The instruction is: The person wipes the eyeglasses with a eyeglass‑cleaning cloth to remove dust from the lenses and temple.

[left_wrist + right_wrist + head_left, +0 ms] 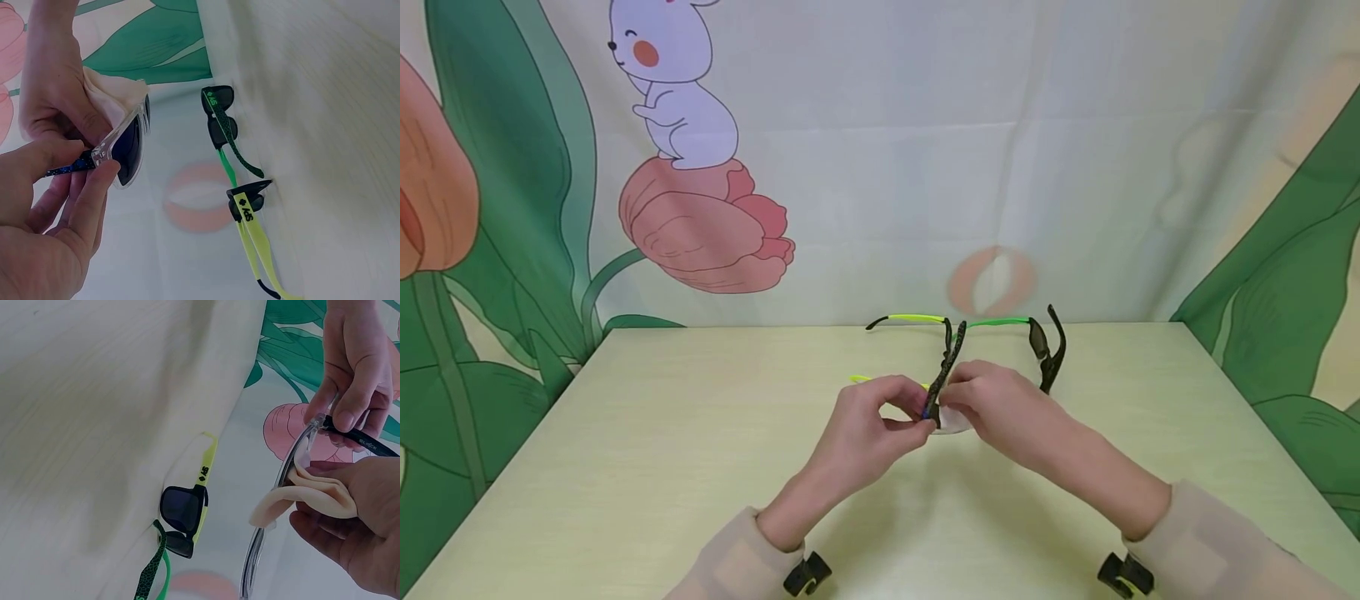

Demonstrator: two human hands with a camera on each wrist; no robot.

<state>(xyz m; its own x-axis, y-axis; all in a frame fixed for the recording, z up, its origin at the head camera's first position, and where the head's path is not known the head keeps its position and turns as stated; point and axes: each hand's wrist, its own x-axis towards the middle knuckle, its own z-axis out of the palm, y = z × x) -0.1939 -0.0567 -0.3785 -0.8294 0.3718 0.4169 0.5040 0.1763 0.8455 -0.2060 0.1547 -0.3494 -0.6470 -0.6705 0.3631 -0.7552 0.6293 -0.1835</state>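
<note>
Clear-framed sunglasses [128,150] hang above the table [700,433] between my hands, fingers of my left hand [876,421] pinching one dark temple [80,163], my right hand [1011,408] gripping a cream cloth [315,497] against their front, where pressing too hard could wrench that temple loose.

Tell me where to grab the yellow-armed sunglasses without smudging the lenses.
Probably by the farther yellow arm, from the person's left: both arms of the yellow-armed sunglasses point that way, away from the dark lenses. In the head view, the left hand, pinching the clear-framed glasses, partly hides the nearer arm.
</note>
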